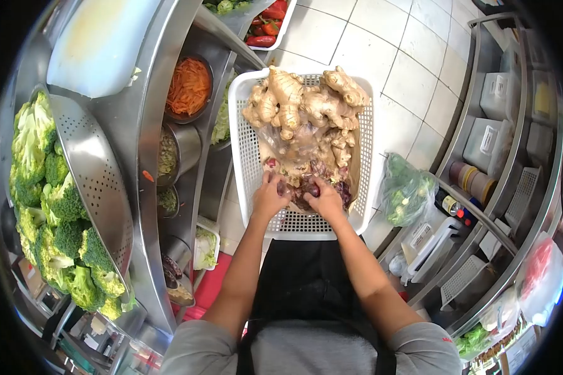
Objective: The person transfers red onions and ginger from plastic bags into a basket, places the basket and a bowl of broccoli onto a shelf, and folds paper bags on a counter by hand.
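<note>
A white plastic basket (239,150) with perforated sides is in front of my body. Knobbly ginger roots (288,103) fill its far half, with clear plastic film (294,142) lying against them. Nearer to me is a heap of small purple onions (342,187) with loose skins. My left hand (271,197) reaches into the near left of the basket, its fingers curled around a purple onion (282,187). To its right, my right hand (325,200) has thumb and fingers closed on another dark purple onion (309,187). The undersides of both hands' fingers are partly hidden.
Left, a steel counter (147,125) carries a perforated bowl (97,162) of broccoli (62,219) and a white cutting board (100,44). Shredded carrot (189,87) sits in a pot below. Right, a bag of greens (406,190) stands by steel shelves (450,187). Red peppers (263,31) lie ahead.
</note>
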A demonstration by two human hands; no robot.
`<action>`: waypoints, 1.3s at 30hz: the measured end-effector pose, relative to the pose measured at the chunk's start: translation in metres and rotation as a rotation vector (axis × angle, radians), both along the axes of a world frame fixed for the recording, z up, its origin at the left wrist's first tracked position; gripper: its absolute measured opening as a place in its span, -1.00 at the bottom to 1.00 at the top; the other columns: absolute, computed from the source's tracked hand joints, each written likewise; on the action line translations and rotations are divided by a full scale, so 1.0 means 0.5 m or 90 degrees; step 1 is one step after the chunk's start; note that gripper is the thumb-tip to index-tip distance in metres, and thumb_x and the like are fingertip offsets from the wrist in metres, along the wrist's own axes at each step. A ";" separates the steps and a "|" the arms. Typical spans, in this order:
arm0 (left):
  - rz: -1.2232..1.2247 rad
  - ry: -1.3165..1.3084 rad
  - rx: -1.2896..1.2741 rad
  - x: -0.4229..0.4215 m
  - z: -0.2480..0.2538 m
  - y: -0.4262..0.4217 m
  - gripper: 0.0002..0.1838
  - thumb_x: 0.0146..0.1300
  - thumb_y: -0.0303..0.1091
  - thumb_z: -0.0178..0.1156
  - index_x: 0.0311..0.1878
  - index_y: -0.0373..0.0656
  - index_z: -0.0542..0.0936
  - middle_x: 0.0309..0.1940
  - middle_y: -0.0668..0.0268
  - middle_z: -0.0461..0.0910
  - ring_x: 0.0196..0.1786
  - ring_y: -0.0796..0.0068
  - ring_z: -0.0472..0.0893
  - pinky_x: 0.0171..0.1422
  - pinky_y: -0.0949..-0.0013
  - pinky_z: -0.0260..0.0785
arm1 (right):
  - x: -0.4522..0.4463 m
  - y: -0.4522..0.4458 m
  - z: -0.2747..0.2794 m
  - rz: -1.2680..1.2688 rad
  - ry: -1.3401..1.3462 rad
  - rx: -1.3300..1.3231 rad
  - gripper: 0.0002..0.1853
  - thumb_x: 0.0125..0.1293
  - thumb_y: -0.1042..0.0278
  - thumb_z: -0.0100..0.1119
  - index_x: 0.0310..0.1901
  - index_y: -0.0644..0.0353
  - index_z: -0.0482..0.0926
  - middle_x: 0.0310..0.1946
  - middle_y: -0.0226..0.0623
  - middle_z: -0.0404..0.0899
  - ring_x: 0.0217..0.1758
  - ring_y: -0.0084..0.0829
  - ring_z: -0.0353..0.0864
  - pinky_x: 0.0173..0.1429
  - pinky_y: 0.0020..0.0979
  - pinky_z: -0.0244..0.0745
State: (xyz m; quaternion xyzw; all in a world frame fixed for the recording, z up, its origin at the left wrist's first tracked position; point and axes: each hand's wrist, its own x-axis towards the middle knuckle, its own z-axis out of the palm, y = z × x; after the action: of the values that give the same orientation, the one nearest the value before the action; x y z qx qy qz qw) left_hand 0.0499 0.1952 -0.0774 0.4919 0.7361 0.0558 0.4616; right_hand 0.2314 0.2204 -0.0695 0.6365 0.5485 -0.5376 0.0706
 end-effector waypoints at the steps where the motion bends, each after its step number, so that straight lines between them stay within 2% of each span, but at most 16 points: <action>1: -0.004 -0.001 -0.001 0.002 0.006 -0.002 -0.50 -0.16 -0.26 0.28 -0.03 0.02 0.47 0.14 0.08 0.27 -0.13 0.01 0.55 -0.07 0.10 0.43 | 0.010 -0.002 -0.010 -0.009 -0.016 0.045 -0.44 -0.01 0.02 0.24 0.08 -0.08 0.43 -0.16 -0.20 0.59 -0.09 -0.20 0.58 0.02 -0.29 0.45; 4: -0.241 0.125 -0.159 0.006 -0.001 -0.019 -0.39 -0.18 -0.23 0.31 0.08 0.08 0.46 0.19 0.05 0.22 -0.11 0.08 0.57 -0.05 0.13 0.45 | 0.014 -0.017 -0.025 0.027 0.015 0.029 -0.45 -0.02 0.03 0.26 0.06 -0.09 0.44 -0.15 -0.09 0.53 -0.09 -0.11 0.56 0.01 -0.22 0.45; 7: -0.271 0.160 -0.123 0.029 0.005 -0.041 -0.33 -0.21 -0.22 0.33 0.12 0.08 0.44 0.24 0.01 0.15 -0.11 0.11 0.58 -0.05 0.13 0.46 | 0.003 -0.032 -0.016 0.055 -0.002 0.051 -0.45 0.00 0.04 0.25 0.09 -0.10 0.42 -0.13 -0.04 0.51 -0.07 -0.07 0.55 0.03 -0.18 0.45; 14: -0.106 0.179 -0.063 0.083 0.006 -0.065 -0.24 -0.25 -0.18 0.44 0.15 0.15 0.40 0.29 0.03 0.02 -0.06 -0.11 0.52 -0.06 0.10 0.45 | 0.022 -0.036 -0.009 0.027 0.064 -0.092 -0.31 0.14 0.02 0.12 0.33 -0.29 0.13 0.08 -0.01 0.46 0.04 -0.08 0.52 0.13 -0.23 0.38; 17: -0.149 0.226 -0.028 0.084 -0.017 -0.081 -0.27 -0.20 -0.09 0.42 0.15 0.15 0.41 0.25 0.03 0.06 -0.04 -0.14 0.48 -0.02 0.08 0.42 | 0.029 -0.073 -0.055 -0.057 0.137 -0.163 -0.27 0.19 0.05 0.10 0.38 -0.34 0.02 0.10 -0.06 0.46 0.10 -0.15 0.50 0.19 -0.30 0.34; 21: -0.136 0.199 -0.010 0.072 0.006 -0.074 -0.33 -0.18 -0.14 0.43 0.11 0.09 0.46 0.20 0.06 0.14 0.03 -0.07 0.45 0.00 0.10 0.41 | 0.039 -0.081 -0.050 0.013 0.121 -0.038 -0.20 0.15 -0.01 0.09 0.39 -0.43 -0.08 -0.08 -0.09 0.58 0.03 -0.16 0.54 0.14 -0.25 0.36; 23: -0.018 0.064 -0.003 0.056 0.022 -0.071 -0.38 -0.13 -0.17 0.41 0.09 0.03 0.48 0.18 0.08 0.18 0.11 0.06 0.41 0.04 0.14 0.38 | 0.047 -0.031 0.035 -0.153 0.260 -0.201 -0.21 0.13 0.05 0.14 0.39 -0.37 -0.01 -0.11 -0.11 0.59 -0.07 -0.20 0.58 0.05 -0.29 0.42; 24: -0.025 0.035 0.189 0.043 0.010 -0.085 -0.48 -0.03 -0.24 0.37 0.05 -0.09 0.49 0.00 0.13 0.39 -0.13 0.32 0.55 -0.18 0.30 0.44 | 0.051 -0.032 0.043 -0.131 0.214 -0.026 -0.33 0.12 0.12 0.15 0.31 -0.20 0.22 -0.23 -0.15 0.61 -0.20 -0.29 0.60 -0.06 -0.35 0.46; 25: -0.023 0.034 0.187 0.028 0.019 -0.079 -0.48 -0.03 -0.24 0.37 0.05 -0.09 0.49 0.00 0.13 0.39 -0.13 0.32 0.55 -0.18 0.30 0.44 | 0.060 -0.027 0.047 -0.129 0.214 -0.028 -0.33 0.12 0.12 0.15 0.31 -0.20 0.22 -0.23 -0.15 0.61 -0.20 -0.29 0.60 -0.06 -0.35 0.46; 27: 0.307 -0.398 -0.280 -0.002 0.051 -0.055 -0.54 0.02 -0.32 0.37 0.01 -0.19 0.51 -0.24 0.24 0.49 -0.45 0.54 0.55 -0.50 0.41 0.37 | 0.073 -0.014 0.054 -0.059 0.075 0.079 -0.47 0.13 0.12 0.14 0.17 -0.04 0.40 -0.33 -0.18 0.60 -0.28 -0.35 0.58 -0.10 -0.38 0.45; 29: 0.273 -0.409 -0.151 -0.011 0.073 -0.040 -0.54 0.08 -0.40 0.31 0.05 -0.29 0.44 -0.44 0.37 0.47 -0.63 0.71 0.40 -0.65 0.56 0.19 | 0.060 0.008 0.044 -0.286 0.187 0.121 -0.61 0.15 0.16 0.14 0.02 0.06 0.48 -0.44 -0.25 0.55 -0.39 -0.44 0.51 -0.19 -0.44 0.44; 31: 0.437 -0.505 -0.098 -0.021 0.124 -0.030 -0.48 0.09 -0.43 0.27 0.14 -0.23 0.36 -0.42 0.36 0.47 -0.63 0.68 0.38 -0.63 0.57 0.20 | 0.036 0.061 0.098 -0.401 0.250 0.148 -0.64 0.19 0.23 0.13 0.02 0.08 0.46 -0.51 -0.34 0.50 -0.43 -0.54 0.46 -0.26 -0.48 0.41; 33: 0.421 -0.515 -0.063 -0.035 0.147 0.017 -0.41 0.08 -0.38 0.28 0.19 -0.16 0.31 -0.35 0.33 0.47 -0.62 0.68 0.35 -0.61 0.61 0.20 | 0.008 0.115 0.116 -0.373 0.234 0.189 -0.66 0.23 0.31 0.11 0.04 0.10 0.43 -0.49 -0.43 0.46 -0.45 -0.60 0.40 -0.31 -0.51 0.38; 35: 0.453 -0.552 0.183 -0.046 0.145 0.078 -0.37 0.04 -0.27 0.32 0.19 -0.12 0.33 -0.16 0.24 0.44 -0.50 0.62 0.45 -0.61 0.61 0.23 | -0.030 0.162 0.152 -0.451 0.351 0.237 -0.69 0.26 0.34 0.09 0.04 0.12 0.41 -0.37 -0.45 0.45 -0.42 -0.59 0.38 -0.28 -0.52 0.38; 37: 0.402 -0.383 0.282 -0.066 0.144 0.163 -0.34 0.00 -0.17 0.34 0.18 -0.16 0.36 0.02 0.14 0.34 -0.22 0.43 0.51 -0.37 0.48 0.42 | -0.045 0.172 0.147 -0.437 0.350 0.340 -0.69 0.29 0.36 0.06 0.06 0.12 0.38 -0.27 -0.42 0.44 -0.37 -0.59 0.40 -0.22 -0.54 0.37; 39: 0.338 -0.180 0.398 -0.092 0.098 0.249 -0.37 0.02 -0.15 0.33 0.15 -0.16 0.39 0.12 0.10 0.27 0.04 0.24 0.43 -0.01 0.29 0.41 | -0.037 0.172 0.170 -0.699 0.443 0.116 -0.68 0.30 0.35 0.05 0.07 0.13 0.35 -0.25 -0.39 0.44 -0.36 -0.60 0.41 -0.25 -0.57 0.38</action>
State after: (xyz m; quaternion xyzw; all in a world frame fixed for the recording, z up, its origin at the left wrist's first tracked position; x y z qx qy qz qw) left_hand 0.0037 0.3195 -0.0283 0.3891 0.7145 0.4595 0.3562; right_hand 0.2128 0.3062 0.0154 0.6160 0.1783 -0.6216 -0.4498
